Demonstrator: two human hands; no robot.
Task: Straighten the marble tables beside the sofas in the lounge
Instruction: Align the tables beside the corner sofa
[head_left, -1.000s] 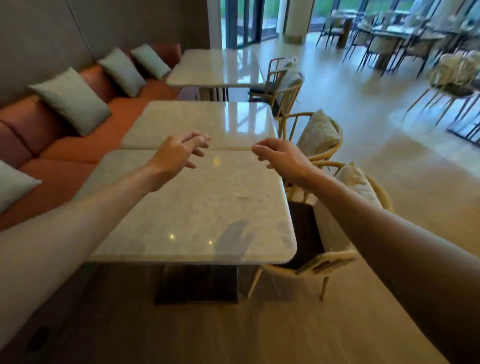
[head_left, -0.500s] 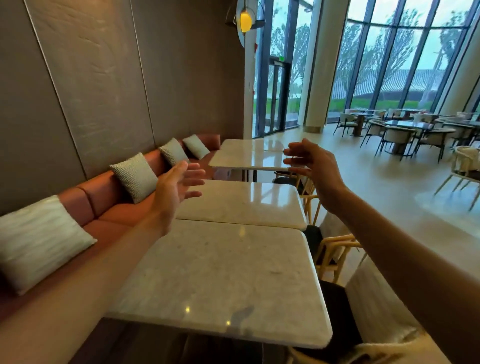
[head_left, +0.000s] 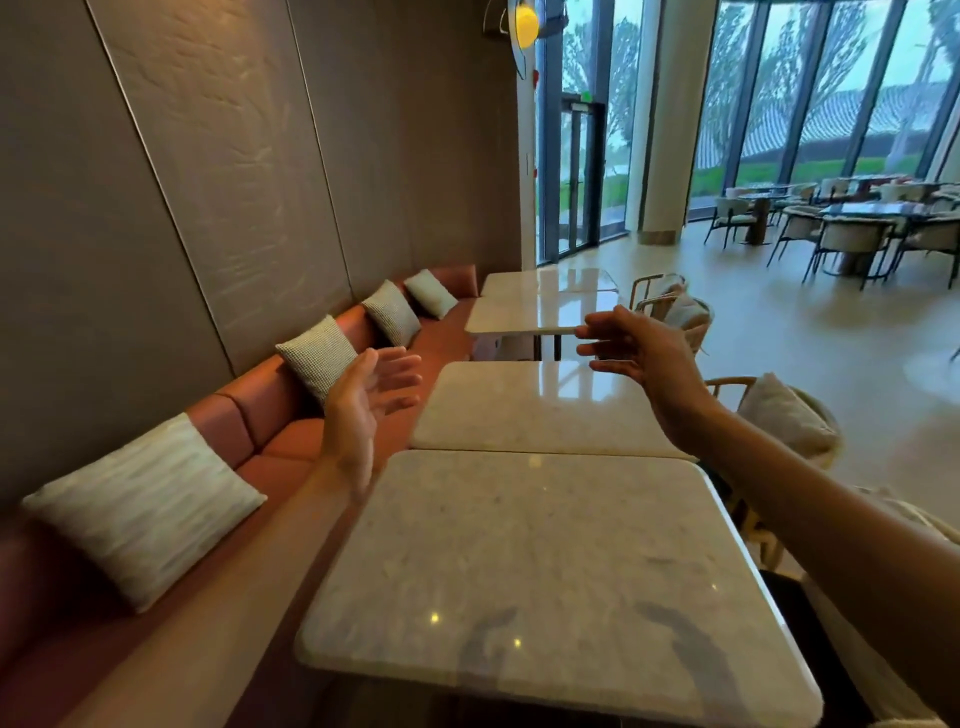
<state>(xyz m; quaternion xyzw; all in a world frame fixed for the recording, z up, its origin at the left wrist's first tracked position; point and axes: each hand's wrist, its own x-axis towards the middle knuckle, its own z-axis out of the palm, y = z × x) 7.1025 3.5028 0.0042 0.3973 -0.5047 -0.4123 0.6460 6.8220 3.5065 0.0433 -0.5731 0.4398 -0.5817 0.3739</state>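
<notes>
Both hands, left (head_left: 363, 410) and right (head_left: 641, 351), hover with loose fingers above the marble worktops (head_left: 545, 561) beside the sofa (head_left: 291, 441).

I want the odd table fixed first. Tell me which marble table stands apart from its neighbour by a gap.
The third marble table, just beyond the right hand. A gap separates it from the middle table, whereas the nearest table butts against the middle one.

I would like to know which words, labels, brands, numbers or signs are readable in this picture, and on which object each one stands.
No text can be read in this view.
Small green sign above the glass door: too small and blurred to read.
Marble tables, cushions, orange sofa and wall panels: no lettering visible.
Both hands, left and right, hold nothing with writing.
</notes>
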